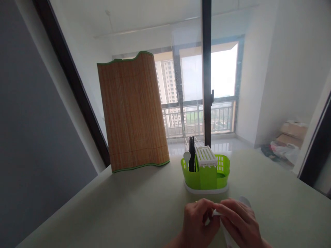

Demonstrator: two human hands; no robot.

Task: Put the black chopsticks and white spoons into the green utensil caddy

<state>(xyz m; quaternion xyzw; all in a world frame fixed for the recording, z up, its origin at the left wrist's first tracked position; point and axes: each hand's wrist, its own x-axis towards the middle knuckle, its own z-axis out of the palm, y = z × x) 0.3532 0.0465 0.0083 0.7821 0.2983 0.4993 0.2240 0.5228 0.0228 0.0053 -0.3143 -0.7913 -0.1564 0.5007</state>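
My left hand [199,220] and my right hand [240,220] meet low in the head view, over the table. Both are closed, with fingertips pinching a small white piece [216,213] between them. Most of that piece is covered by the fingers, so its kind cannot be made out. A pale, rounded end [244,201] shows just beyond my right hand, and a white strip [227,236] runs below the fingers; whether these belong to one thing is unclear. Just past the hands stands a green utensil holder [208,179] with black chopsticks [191,153] and a white spoon [187,157] in its left part.
A white slotted rack [207,156] tops the holder's middle. On the left, a bamboo mat [133,113] with green edging stands upright on the pale table [144,203]. Behind are glass panels with a dark frame [206,69]. Cardboard boxes [293,129] sit beyond, at right.
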